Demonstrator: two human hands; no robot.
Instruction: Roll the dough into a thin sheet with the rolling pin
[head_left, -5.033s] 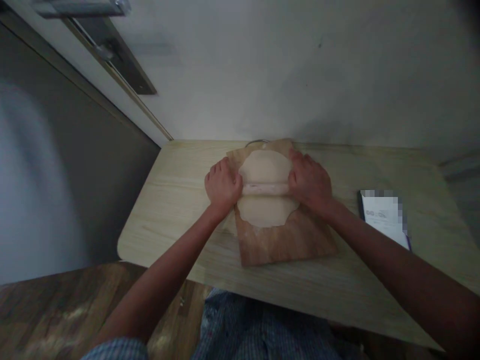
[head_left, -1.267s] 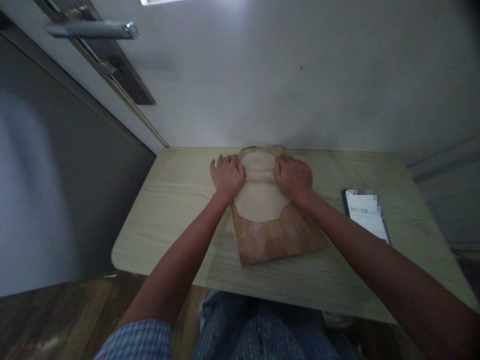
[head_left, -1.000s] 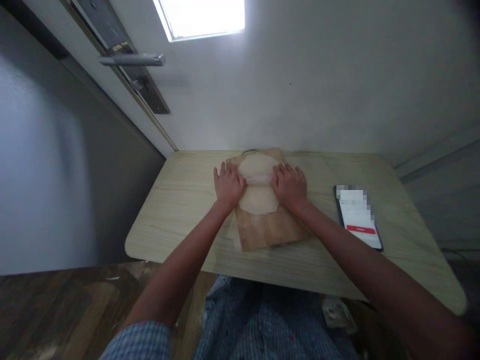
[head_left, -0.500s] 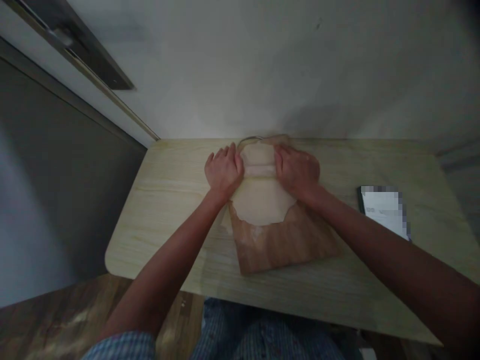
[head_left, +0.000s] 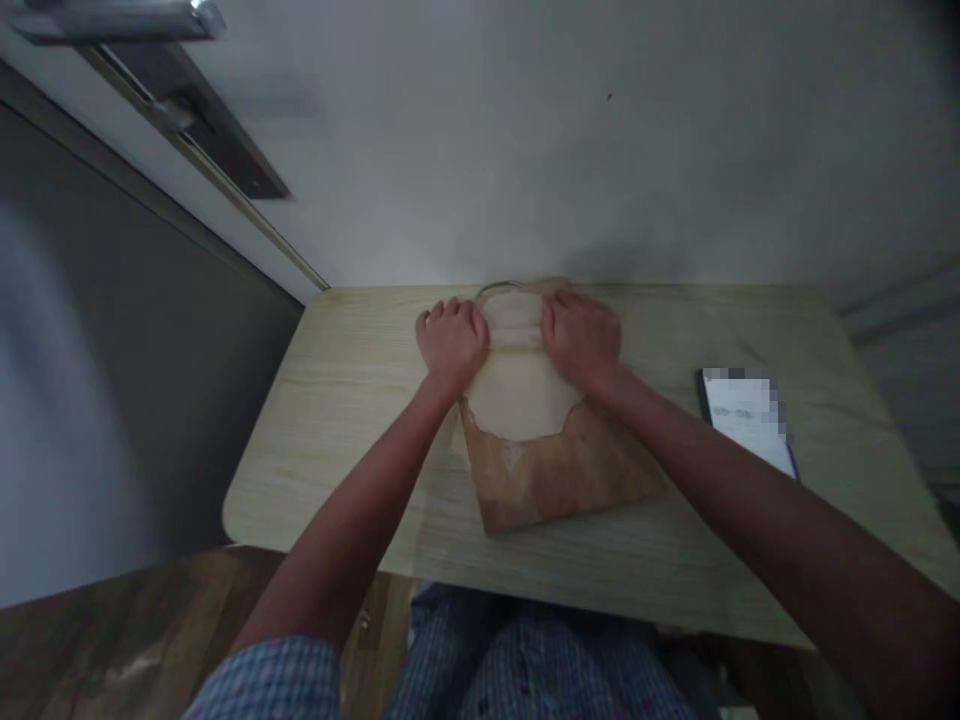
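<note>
Tabletop (head_left: 337, 430), back edge along door (head_left: 450, 130).
Left hand (head_left: 454, 340) and right hand (head_left: 581, 338) curled round rolling pin (head_left: 516, 338) on dough (head_left: 517, 395); board (head_left: 566, 485) reaching back edge; phone (head_left: 746, 420) toward right edge.

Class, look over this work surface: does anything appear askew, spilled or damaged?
The wooden board sits askew: its near edge slants against that of the table. The dough has an uneven outline, notched at its near right. No clear spill or damage shows.

The rolling pin (head_left: 515, 337) seems hidden at 2 ends; phone (head_left: 742, 415) text blurred.
</note>
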